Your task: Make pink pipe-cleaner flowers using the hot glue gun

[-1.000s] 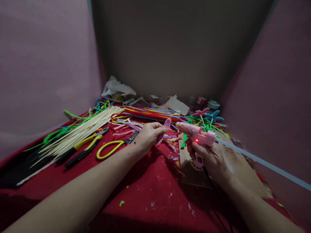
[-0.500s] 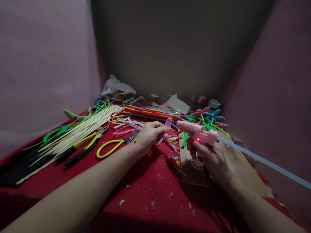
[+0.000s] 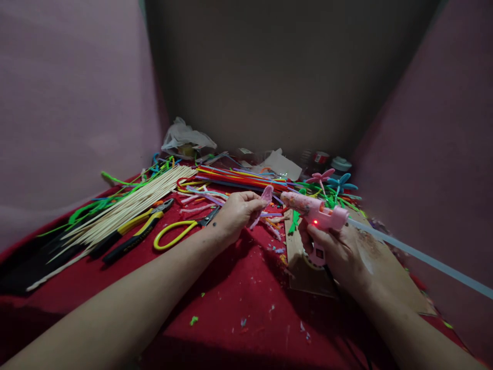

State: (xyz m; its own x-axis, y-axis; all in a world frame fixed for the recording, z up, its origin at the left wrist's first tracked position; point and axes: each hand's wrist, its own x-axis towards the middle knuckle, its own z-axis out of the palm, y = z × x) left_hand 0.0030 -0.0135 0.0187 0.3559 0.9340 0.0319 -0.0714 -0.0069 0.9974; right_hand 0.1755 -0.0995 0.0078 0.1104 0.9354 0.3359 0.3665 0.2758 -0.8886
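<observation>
My left hand (image 3: 236,213) is closed in a pinch on a small pink pipe-cleaner piece (image 3: 264,199), held just above the red cloth (image 3: 239,288). My right hand (image 3: 339,252) grips a pink hot glue gun (image 3: 314,215) whose red light is on. Its nozzle points left, close to the pink piece. A clear glue stick (image 3: 423,258) sticks out of the gun's back toward the right. Under the gun lies a piece of brown cardboard (image 3: 370,267).
Yellow-handled scissors (image 3: 181,230) and yellow-black pliers (image 3: 133,234) lie left of my left hand, beside a bundle of wooden skewers (image 3: 127,208). Coloured pipe cleaners (image 3: 239,180), pipe-cleaner flowers (image 3: 331,182), small jars (image 3: 339,164) and a crumpled bag (image 3: 185,137) sit at the back. Pink walls close both sides.
The glue gun has edged slightly up and left toward the pink piece. My left hand has stayed almost still.
</observation>
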